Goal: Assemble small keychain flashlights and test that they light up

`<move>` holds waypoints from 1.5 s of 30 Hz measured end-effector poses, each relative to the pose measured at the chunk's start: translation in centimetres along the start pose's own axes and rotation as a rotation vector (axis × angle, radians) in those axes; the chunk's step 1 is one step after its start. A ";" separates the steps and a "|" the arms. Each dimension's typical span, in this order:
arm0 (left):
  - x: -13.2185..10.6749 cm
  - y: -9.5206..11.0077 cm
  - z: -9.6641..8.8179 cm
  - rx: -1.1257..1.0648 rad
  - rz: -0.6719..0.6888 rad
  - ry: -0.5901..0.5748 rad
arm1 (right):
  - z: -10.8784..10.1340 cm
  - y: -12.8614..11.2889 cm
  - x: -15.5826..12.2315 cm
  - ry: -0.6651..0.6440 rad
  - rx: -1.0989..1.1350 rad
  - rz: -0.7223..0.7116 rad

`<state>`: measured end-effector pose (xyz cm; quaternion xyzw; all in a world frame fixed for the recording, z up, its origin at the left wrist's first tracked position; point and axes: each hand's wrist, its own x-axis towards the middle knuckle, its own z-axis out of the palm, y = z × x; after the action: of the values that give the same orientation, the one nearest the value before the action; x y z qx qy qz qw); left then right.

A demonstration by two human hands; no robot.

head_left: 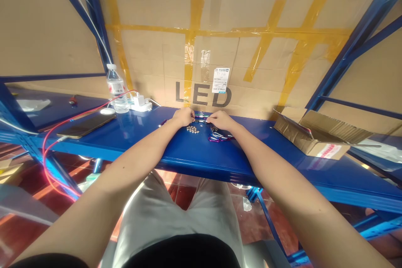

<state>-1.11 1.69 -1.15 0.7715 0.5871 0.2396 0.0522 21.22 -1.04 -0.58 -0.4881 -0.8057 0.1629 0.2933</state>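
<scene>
My left hand point(184, 116) and my right hand point(221, 120) meet over the blue shelf top, fingers pinched. Between them they hold a slim, shiny rod-like piece point(200, 121), one end in each hand; its exact kind is too small to make out. Just below my left hand lies a cluster of small copper-coloured metal pieces point(192, 129). Little dark pieces point(214, 128) sit under my right hand, partly hidden by it. Nearer to me is a loose pile of slender purple and silver pieces point(219, 137). More shiny items point(201, 114) lie just behind the hands.
An open cardboard box point(326, 144) stands at the right on the blue shelf point(194, 163). To the left are a water bottle point(117, 90), a phone point(88, 126) on a red cable point(47, 146) and a white power strip point(140, 104). A large cardboard sheet point(150, 58) closes off the back.
</scene>
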 end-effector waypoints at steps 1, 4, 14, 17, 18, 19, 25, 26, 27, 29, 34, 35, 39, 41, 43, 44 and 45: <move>0.0 0.0 0.0 0.004 0.001 0.002 | -0.1 -0.1 -0.1 -0.010 -0.020 0.008; 0.0 0.0 0.0 0.007 0.008 0.002 | -0.3 -0.3 -0.4 -0.037 -0.070 0.026; -0.3 0.1 -0.1 -0.005 0.006 0.022 | -0.1 0.1 0.4 -0.057 -0.001 0.071; -0.2 -0.1 0.1 0.013 0.023 0.043 | -0.2 0.0 0.2 -0.080 0.021 0.077; -0.2 -0.1 0.1 0.017 0.024 0.043 | -0.2 -0.1 0.1 -0.087 0.028 0.078; -0.1 -0.1 0.2 0.022 0.023 0.039 | -0.3 -0.2 0.0 -0.094 0.033 0.078; -0.1 -0.1 0.0 0.082 0.019 -0.008 | -0.3 -0.2 0.0 -0.135 0.020 0.093; -0.1 0.0 0.0 0.095 0.023 -0.021 | -0.3 -0.1 0.0 -0.138 0.017 0.099; -0.2 0.1 -0.1 0.108 0.028 -0.035 | -0.3 0.0 0.1 -0.139 0.013 0.105; -0.5 0.3 -0.3 0.135 0.030 -0.059 | -0.2 0.1 0.2 -0.142 0.004 0.113; -1.1 1.1 -0.8 0.207 -0.012 -0.108 | -0.2 0.3 0.4 -0.183 0.013 0.131; -1.2 1.2 -0.9 0.216 -0.017 -0.116 | -0.2 0.5 0.5 -0.190 0.022 0.136; -1.4 1.3 -1.0 0.228 -0.007 -0.138 | -0.1 0.9 0.9 -0.198 0.056 0.148; -1.4 1.3 -1.1 0.227 -0.004 -0.142 | -0.2 0.9 0.9 -0.198 0.077 0.151; -1.4 1.2 -1.2 0.228 -0.010 -0.129 | -0.4 0.7 0.9 -0.185 0.104 0.139; -1.4 1.1 -1.3 0.227 -0.012 -0.118 | -0.6 0.6 0.8 -0.170 0.112 0.127; -1.3 1.1 -1.3 0.223 -0.013 -0.109 | -0.9 0.4 0.7 -0.147 0.108 0.114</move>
<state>-1.01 -0.14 0.01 0.7807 0.6112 0.1303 -0.0008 21.79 -0.24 0.14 -0.5035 -0.7859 0.2579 0.2495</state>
